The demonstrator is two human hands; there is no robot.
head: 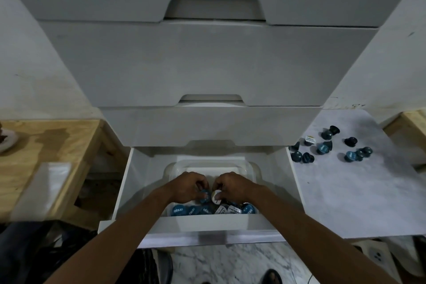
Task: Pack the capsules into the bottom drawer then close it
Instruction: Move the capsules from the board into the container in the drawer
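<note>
Packing is partly done, by the look of it. The bottom drawer (207, 223) stands pulled out at the lower centre of the frame, with a clear plastic tub (254, 169) inside it. A row of capsules (178, 210), blue lids and white ones, already lies along the tub's near side.

Both hands are down in the tub, close together. The left hand (187, 185) has its fingers curled and pinches a blue capsule (204, 195). The right hand (232, 185) pinches a white-lidded capsule (216, 197) just beside it. Both capsules are held just above the packed row, so I judge they are about to be set down.

Much is left. About ten loose capsules (322, 147) lie scattered on the pale counter (334, 191) at the right of the frame, well apart from the drawer. They must go in before the drawer is pushed shut. The far part of the tub looks unfilled, so there seems to be room for them.
</note>
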